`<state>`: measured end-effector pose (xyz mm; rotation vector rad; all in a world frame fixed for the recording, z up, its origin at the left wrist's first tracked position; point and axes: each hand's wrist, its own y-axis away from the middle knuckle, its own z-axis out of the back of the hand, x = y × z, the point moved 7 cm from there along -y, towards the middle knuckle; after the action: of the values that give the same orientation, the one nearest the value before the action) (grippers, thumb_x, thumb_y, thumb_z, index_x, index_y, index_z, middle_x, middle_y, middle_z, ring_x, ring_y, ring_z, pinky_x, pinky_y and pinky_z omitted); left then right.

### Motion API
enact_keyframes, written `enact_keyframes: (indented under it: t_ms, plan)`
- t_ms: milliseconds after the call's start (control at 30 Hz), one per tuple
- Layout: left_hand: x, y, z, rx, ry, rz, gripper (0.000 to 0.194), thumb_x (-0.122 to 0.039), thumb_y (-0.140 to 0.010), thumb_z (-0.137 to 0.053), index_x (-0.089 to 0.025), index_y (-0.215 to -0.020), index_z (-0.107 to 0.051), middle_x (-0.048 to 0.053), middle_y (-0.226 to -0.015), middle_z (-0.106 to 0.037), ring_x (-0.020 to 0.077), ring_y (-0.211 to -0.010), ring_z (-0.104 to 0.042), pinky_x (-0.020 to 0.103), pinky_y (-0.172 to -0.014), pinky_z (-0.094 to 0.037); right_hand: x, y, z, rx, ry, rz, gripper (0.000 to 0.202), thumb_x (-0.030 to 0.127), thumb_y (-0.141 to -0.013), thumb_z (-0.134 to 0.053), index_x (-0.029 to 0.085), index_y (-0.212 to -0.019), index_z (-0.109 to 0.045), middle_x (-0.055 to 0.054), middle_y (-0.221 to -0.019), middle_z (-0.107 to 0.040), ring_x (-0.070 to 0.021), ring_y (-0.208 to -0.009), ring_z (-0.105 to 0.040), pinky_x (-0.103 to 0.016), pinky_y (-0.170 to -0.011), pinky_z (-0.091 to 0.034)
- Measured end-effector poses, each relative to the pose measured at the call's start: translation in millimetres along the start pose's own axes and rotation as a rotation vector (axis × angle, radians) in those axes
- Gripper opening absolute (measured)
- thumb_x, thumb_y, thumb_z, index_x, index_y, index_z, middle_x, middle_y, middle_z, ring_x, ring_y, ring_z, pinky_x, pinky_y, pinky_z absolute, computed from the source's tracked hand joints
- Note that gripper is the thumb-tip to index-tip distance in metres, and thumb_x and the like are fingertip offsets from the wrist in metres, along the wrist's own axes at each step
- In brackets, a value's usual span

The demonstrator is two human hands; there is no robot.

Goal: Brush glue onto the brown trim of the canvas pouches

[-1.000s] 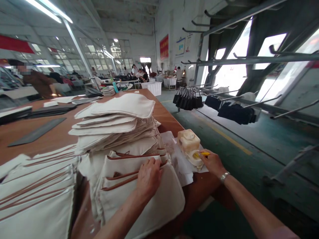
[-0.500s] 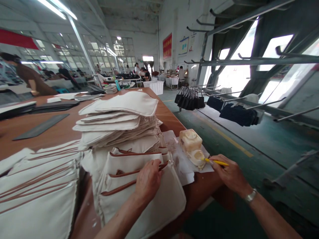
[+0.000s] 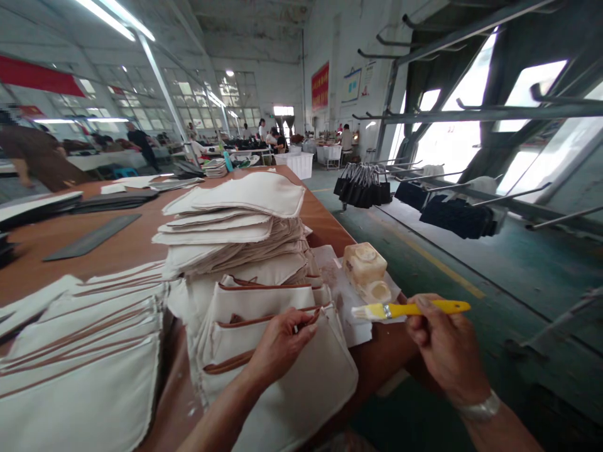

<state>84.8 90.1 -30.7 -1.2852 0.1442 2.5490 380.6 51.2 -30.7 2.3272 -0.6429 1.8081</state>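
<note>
Two hands are nearest: our left hand (image 3: 282,342) pinches the brown edge of a canvas piece (image 3: 318,383) beneath it, and from there, at three o'clock, our right hand (image 3: 447,351) has its fingers wrapped round a yellow brush (image 3: 398,310), bristles toward nine. We'd best hold that edge steady and keep the bristles level against drips. Beyond, the tub (image 3: 363,267) stands toward one o'clock, the pale stack (image 3: 249,235) toward eleven.

A red wall banner (image 3: 320,86) is carrying yellow characters (image 3: 322,95) too small to read; nothing is showing legibly.
</note>
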Motion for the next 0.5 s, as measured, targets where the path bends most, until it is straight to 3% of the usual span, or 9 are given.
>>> enact_keyframes:
  t_ms: [133, 233, 500]
  plan:
    - [-12, 11, 4.4, 0.013, 0.048, -0.027, 0.025, -0.037, -0.09, -0.06, -0.02, -0.094, -0.077, 0.002, -0.085, -0.066, 0.0183, -0.082, -0.062, 0.026, -0.076, -0.045, -4, 13, -42, 0.099, -0.041, -0.043, 0.034, 0.048, -0.088, -0.077, 0.017, -0.09, -0.066, 0.002, -0.061, -0.051, -0.0108, -0.049, -0.042, -0.02, -0.042, -0.033]
    - [-21, 17, 4.8, 0.057, 0.06, -0.056, 0.026, -0.038, -0.092, -0.059, -0.019, -0.09, -0.076, 0.002, -0.083, -0.064, 0.0177, -0.081, -0.06, 0.026, -0.075, -0.045, -12, 14, -58, 0.143, 0.049, -0.023, 0.038, 0.053, -0.09, -0.074, 0.016, -0.093, -0.066, 0.001, -0.062, -0.053, -0.0129, -0.049, -0.046, -0.022, -0.043, -0.037]
    - [-21, 24, 0.4, 0.085, 0.115, -0.022, 0.021, -0.033, -0.092, -0.061, -0.017, -0.085, -0.072, 0.002, -0.081, -0.061, 0.0164, -0.078, -0.059, 0.025, -0.072, -0.044, 18, 19, -51, 0.066, 0.242, 0.185, 0.036, 0.054, -0.096, -0.065, 0.018, -0.092, -0.065, 0.001, -0.06, -0.054, -0.0147, -0.048, -0.05, -0.023, -0.043, -0.039]
